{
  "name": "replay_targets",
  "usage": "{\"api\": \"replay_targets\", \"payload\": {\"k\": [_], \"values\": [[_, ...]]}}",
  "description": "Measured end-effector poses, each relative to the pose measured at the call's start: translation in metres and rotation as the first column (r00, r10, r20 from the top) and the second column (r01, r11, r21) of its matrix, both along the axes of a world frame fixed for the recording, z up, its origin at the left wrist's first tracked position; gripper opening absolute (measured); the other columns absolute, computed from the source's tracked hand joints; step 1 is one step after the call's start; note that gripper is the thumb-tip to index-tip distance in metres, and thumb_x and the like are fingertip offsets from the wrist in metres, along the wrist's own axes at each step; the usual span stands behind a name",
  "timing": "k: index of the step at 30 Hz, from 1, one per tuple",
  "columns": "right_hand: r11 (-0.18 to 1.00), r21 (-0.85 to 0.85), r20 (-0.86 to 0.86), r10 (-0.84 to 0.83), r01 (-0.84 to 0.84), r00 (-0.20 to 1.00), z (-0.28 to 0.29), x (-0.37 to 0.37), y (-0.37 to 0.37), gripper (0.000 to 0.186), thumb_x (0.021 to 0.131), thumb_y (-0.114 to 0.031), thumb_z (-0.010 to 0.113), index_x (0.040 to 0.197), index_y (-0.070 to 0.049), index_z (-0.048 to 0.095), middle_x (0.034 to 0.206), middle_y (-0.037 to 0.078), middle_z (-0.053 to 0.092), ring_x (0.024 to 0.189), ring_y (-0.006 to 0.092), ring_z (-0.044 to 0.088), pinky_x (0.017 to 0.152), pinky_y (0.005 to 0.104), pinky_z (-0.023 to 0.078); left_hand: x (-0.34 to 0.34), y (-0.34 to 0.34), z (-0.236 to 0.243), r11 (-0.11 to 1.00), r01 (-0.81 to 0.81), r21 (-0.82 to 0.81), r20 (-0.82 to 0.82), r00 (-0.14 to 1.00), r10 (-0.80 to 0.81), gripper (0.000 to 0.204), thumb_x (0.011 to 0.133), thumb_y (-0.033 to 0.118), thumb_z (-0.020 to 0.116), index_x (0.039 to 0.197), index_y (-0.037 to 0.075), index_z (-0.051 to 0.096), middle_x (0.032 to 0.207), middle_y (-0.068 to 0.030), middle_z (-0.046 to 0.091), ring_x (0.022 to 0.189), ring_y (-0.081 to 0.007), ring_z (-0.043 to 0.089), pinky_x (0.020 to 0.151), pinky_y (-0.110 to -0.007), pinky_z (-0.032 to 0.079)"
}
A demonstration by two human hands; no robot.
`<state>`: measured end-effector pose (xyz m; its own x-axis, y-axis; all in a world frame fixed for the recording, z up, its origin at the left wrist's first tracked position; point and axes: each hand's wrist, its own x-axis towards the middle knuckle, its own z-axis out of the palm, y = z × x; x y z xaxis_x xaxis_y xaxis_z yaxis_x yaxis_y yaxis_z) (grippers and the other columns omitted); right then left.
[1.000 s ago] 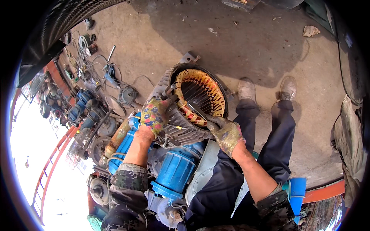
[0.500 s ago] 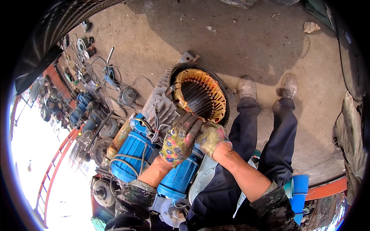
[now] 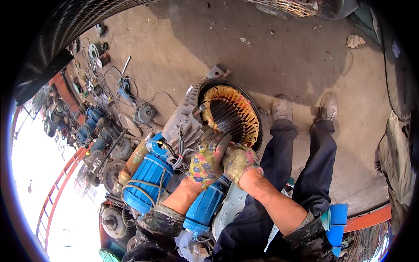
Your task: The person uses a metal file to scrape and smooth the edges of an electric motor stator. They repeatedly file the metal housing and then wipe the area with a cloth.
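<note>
A finned grey motor housing [image 3: 183, 115] lies tilted in front of me, its round open end up. Inside that end sits a ring of yellow, laced copper winding [image 3: 250, 117] around a dark slotted core. My left hand [image 3: 207, 162], in a flowered work glove with dark fingertips, is closed at the winding's near edge. Against it, my right hand [image 3: 241, 163], in a matching glove, is closed as well. The gloves hide what the fingers grip. A bundle of grey leads [image 3: 180, 159] comes out of the housing beside my left hand.
Two blue motors [image 3: 147, 180] [image 3: 203, 206] lie close to my left forearm. Further left are a grey angle-shaped tangle of cables [image 3: 107, 83], a metal rod [image 3: 126, 65] and several old motors. My legs and shoes [image 3: 283, 107] are right of the housing; blue buckets [image 3: 337, 225] stand lower right.
The view has shifted slightly, so the housing and both hands appear a little lower and further right. Both hands stay together at the winding's near edge.
</note>
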<state>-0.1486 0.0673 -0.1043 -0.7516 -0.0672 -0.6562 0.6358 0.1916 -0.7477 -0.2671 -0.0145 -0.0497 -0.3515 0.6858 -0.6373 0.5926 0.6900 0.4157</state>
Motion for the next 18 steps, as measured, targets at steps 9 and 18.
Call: {"api": "replay_targets", "payload": {"k": [9, 18], "values": [[0.99, -0.126, 0.111, 0.078, -0.064, 0.991, -0.008, -0.026, 0.011, 0.024, 0.092, -0.02, 0.062, 0.108, -0.008, 0.074, 0.109, 0.019, 0.074, 0.103, 0.0395, 0.07, 0.088, 0.0489, 0.056, 0.0, -0.011, -0.012, 0.991, -0.136, 0.02, 0.004, 0.991, 0.136, 0.068, 0.075, 0.018, 0.083, 0.135, 0.003, 0.057, 0.126, -0.0229, 0.063, 0.123, -0.046, 0.056, 0.108, -0.051, 0.045], [0.981, -0.077, -0.04, 0.173, -0.175, 0.984, -0.033, -0.008, -0.014, 0.026, 0.093, -0.02, 0.058, 0.111, -0.009, 0.074, 0.109, 0.017, 0.075, 0.103, 0.0381, 0.071, 0.091, 0.0468, 0.055, 0.003, -0.01, -0.014, 0.987, -0.158, 0.002, 0.003, 0.987, 0.158, 0.071, 0.073, 0.019, 0.087, 0.137, 0.006, 0.057, 0.127, -0.0202, 0.064, 0.122, -0.0435, 0.059, 0.106, -0.05, 0.046]]}}
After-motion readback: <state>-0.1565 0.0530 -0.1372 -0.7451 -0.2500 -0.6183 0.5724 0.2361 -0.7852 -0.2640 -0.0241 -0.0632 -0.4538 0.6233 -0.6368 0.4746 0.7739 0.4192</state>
